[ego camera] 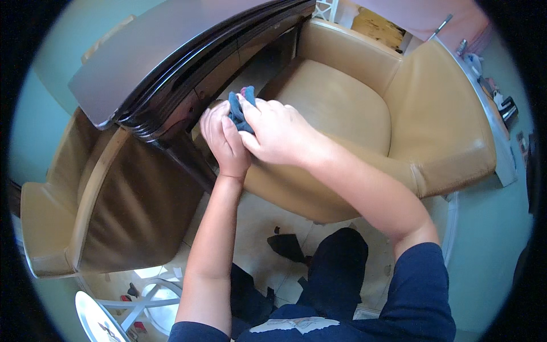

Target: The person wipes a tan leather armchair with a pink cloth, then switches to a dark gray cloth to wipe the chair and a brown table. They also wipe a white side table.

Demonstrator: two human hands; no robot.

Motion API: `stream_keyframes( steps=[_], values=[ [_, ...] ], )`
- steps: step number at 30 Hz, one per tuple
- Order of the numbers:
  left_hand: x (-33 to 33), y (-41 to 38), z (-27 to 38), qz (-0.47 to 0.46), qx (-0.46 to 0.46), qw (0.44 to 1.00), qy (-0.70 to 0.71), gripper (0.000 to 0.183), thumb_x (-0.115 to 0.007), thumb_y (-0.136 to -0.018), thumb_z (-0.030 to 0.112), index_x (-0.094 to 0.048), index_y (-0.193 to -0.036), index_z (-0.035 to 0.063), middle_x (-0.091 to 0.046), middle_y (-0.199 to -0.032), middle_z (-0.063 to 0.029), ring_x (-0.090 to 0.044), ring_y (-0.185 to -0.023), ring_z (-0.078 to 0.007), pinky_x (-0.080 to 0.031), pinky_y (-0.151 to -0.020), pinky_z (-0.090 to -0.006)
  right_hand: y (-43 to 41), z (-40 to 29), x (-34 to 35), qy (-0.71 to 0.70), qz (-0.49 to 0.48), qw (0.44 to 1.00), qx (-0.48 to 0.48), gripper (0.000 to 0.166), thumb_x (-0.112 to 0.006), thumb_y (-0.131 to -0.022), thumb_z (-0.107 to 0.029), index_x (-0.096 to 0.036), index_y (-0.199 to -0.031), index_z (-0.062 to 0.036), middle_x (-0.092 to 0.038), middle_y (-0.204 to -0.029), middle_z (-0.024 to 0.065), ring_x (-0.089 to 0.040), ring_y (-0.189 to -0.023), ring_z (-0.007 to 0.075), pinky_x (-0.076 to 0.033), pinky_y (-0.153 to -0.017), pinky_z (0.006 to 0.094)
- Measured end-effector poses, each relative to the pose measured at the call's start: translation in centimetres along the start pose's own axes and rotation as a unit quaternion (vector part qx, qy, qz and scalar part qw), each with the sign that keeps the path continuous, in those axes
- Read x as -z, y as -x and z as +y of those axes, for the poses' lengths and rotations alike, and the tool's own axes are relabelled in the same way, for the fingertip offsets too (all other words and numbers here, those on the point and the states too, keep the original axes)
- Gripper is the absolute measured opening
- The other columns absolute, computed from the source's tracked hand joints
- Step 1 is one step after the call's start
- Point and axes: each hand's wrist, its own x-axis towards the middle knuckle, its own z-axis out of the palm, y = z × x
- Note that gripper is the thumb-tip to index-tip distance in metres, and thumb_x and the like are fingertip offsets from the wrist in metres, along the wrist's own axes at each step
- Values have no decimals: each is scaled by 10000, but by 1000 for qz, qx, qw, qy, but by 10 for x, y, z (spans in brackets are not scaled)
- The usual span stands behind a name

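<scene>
My left hand [224, 134] and my right hand [280, 130] come together around a bunched dark blue cloth [236, 112]. A small pink patch shows at its top; much of the cloth is hidden by my fingers. My right thumb and fingers pinch it from the right, while my left hand cups its left side. Both hands are above the near arm of a tan leather armchair [329, 102], close to the corner of a dark polished wooden table [141, 47]. Whether the cloth touches either piece of furniture, I cannot tell.
Another tan armchair [132, 209] stands at the left, beside the dark table leg [183, 154]. A white round-topped stand [100, 318] is at the lower left. Small items lie along a pale ledge [491, 115] behind the right armchair. Tiled floor [260, 213] shows below.
</scene>
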Motion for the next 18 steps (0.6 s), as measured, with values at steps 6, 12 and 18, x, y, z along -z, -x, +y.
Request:
stream_keyframes(
  steps=[6, 12, 18],
  values=[
    [6, 4, 13, -107, 80, 991, 10, 305, -517, -973, 185, -592, -1240, 57, -609, -1297, -167, -534, -1279, -369, -282, -1177, -547, 4, 0, 20, -15, 11, 1000, -18, 683, -636, -894, -319, -484, -1422, 88, -644, -1127, 258, -630, -990, 397, -511, -875, 488],
    [32, -33, 40, -236, 199, 951, -32, 460, -684, -886, 216, -570, -1313, 88, -607, -1341, -164, -515, -1346, -362, -260, -1204, -580, -12, -1, 25, -54, -47, 997, -38, 703, -655, -848, -246, -461, -1443, 75, -625, -1219, 254, -600, -1138, 388, -476, -986, 491],
    [27, -56, 79, -370, 275, 877, -134, 498, -642, -919, 148, -533, -1389, 20, -527, -1475, -213, -443, -1436, -337, -261, -1243, -502, -16, -3, 32, -28, -151, 983, -104, 776, -650, -855, -254, -366, -1514, 41, -565, -1348, 286, -541, -1252, 429, -447, -1070, 506]
  ],
)
